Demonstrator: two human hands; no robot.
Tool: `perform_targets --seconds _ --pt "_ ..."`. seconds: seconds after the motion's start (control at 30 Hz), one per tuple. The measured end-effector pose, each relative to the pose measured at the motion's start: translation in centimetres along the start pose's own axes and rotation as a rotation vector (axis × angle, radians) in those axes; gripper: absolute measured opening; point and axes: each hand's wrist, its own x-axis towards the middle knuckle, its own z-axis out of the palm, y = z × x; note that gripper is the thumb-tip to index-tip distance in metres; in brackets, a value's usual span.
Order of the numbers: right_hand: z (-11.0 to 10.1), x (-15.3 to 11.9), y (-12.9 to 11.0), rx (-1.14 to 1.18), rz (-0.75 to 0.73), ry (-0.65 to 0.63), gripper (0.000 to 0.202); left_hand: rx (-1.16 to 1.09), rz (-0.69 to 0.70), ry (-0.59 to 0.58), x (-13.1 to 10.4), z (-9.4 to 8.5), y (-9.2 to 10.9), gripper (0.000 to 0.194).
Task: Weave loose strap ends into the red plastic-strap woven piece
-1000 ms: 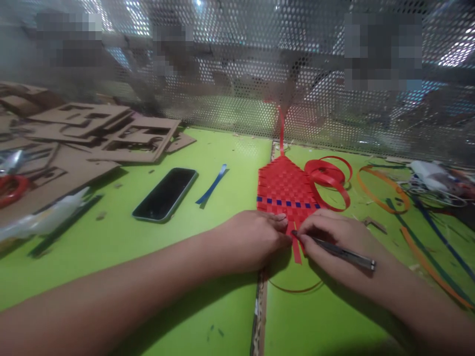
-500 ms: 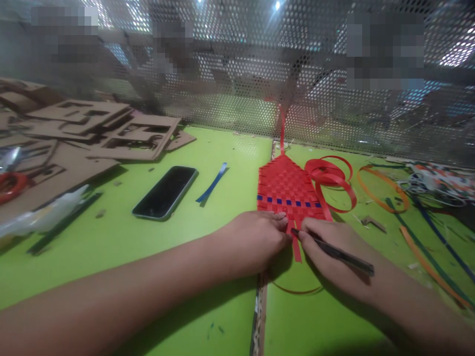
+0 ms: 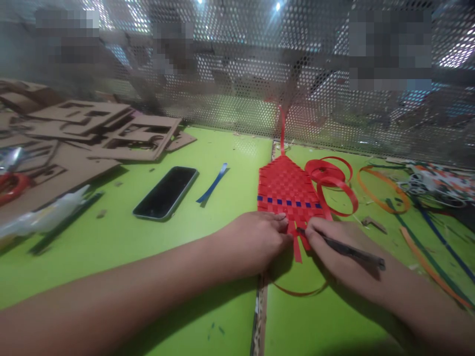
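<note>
A red woven piece [image 3: 284,178] of flat plastic strips, with one row of blue squares, lies on the green table. Its top comes to a point, and loose strip ends [image 3: 298,252] stick out at the bottom. My left hand [image 3: 263,240] presses on its lower left edge, fingers curled and closed over the strips. Between the closed thumb and fingers of my right hand [image 3: 330,242] is a slim dark tool [image 3: 356,253]; whether it is tweezers or a blade I cannot tell. Its tip is at the loose strips, close to my left fingertips.
Red strip coils [image 3: 336,185] lie right of the weave, near orange, green and blue strips [image 3: 434,267]. On the left are a phone [image 3: 166,193], a short blue strip [image 3: 213,184], cardboard cutouts [image 3: 141,136] and an orange-handled tool [image 3: 15,185]. A perforated metal screen [image 3: 241,89] stands behind.
My right hand and the dark tool have shifted slightly right, showing more of the loose red strip ends. My left hand stays nearly in place.
</note>
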Motion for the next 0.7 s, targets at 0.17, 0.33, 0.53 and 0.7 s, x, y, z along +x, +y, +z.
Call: perform_targets --seconds 0.17,0.33,0.53,0.7 --pt "0.0 -0.9 -0.9 0.020 -0.086 0.058 0.029 0.016 0.013 0.016 0.0 0.1 0.1 0.034" --pt "0.3 -0.5 0.3 0.017 -0.112 0.027 0.030 0.036 0.018 0.039 0.0 0.3 0.1 0.034" --pt "1.2 0.0 0.6 -0.021 -0.043 0.025 0.029 -0.001 0.010 -0.001 -0.2 0.2 0.0 0.037" --pt "0.8 -0.3 -1.4 0.095 -0.089 0.060 0.027 -0.018 0.012 0.014 -0.1 0.1 -0.2 0.038"
